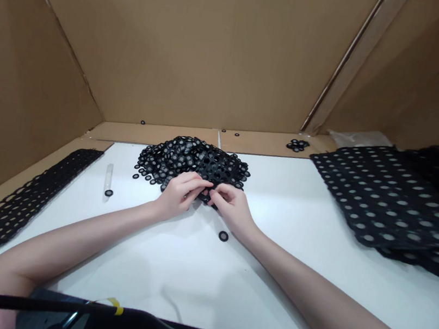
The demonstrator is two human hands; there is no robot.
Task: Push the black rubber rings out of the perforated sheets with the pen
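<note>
A large heap of small black rings with pale centres [171, 153] lies on the white work surface. On its right part rests a black perforated sheet [219, 169], its near edge reaching down between my hands. My left hand [183, 193] is closed, thumb and fingers pinched at that near edge. Facing it, my right hand [230, 203] also pinches the sheet's near edge, fingertips almost touching the left ones. The exact spot held is partly covered by the fingers. A single black ring [223, 236] lies just in front of my right wrist.
Black perforated sheets [396, 199] are stacked on the right. Another perforated strip [29, 194] lies along the left edge. A clear tube [109, 176] sits left of the heap, with a loose ring [108, 193] at its end. A small ring cluster [297, 145] lies near the cardboard wall [202, 57].
</note>
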